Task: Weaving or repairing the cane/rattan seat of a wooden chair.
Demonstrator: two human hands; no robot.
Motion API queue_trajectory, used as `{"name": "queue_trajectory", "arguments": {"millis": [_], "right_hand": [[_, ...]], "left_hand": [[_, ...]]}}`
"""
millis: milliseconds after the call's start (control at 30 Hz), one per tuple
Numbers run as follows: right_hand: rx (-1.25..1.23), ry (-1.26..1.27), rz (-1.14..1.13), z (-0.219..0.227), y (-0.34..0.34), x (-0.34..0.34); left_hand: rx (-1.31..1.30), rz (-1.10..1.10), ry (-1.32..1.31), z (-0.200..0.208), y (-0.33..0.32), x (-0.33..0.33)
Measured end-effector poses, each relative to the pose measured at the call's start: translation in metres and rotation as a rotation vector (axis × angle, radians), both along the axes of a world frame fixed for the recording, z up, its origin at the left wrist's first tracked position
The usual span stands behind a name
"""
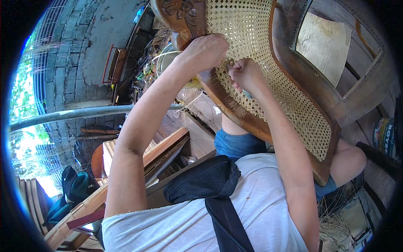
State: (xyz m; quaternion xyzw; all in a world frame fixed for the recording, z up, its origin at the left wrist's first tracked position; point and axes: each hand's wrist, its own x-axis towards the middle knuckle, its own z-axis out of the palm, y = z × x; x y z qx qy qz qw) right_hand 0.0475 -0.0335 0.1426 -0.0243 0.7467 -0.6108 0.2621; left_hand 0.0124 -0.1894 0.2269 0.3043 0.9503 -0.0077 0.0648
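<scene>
A wooden chair frame (220,98) with woven cane webbing (252,25) rests tilted across my lap, a carved flower at its upper left end. My left hand (208,51) is closed at the frame's left edge, its fingertips against the cane; what they pinch is hidden. Just right of it, my right hand (247,75) is curled above the webbing. A small greenish bit shows under its fist and a pale tip near its thumb, too little to name. Between the hands the weave looks loose along the wood.
Another wooden frame (344,103) with an open middle stands at the right. Beside it is a can (383,134). A metal pipe (71,114) crosses on the left, above stacked wood planks (166,147). Loose cane strands (336,227) lie at lower right.
</scene>
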Motion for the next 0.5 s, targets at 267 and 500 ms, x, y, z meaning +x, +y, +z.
{"name": "queue_trajectory", "arguments": {"millis": [267,500], "right_hand": [[0.303,0.021,0.137,-0.004,0.007,-0.020],[0.715,0.192,0.151,0.002,0.092,0.007]], "left_hand": [[-0.055,-0.033,0.097,-0.008,0.010,0.015],[-0.015,-0.011,0.104,-0.009,0.005,0.023]]}}
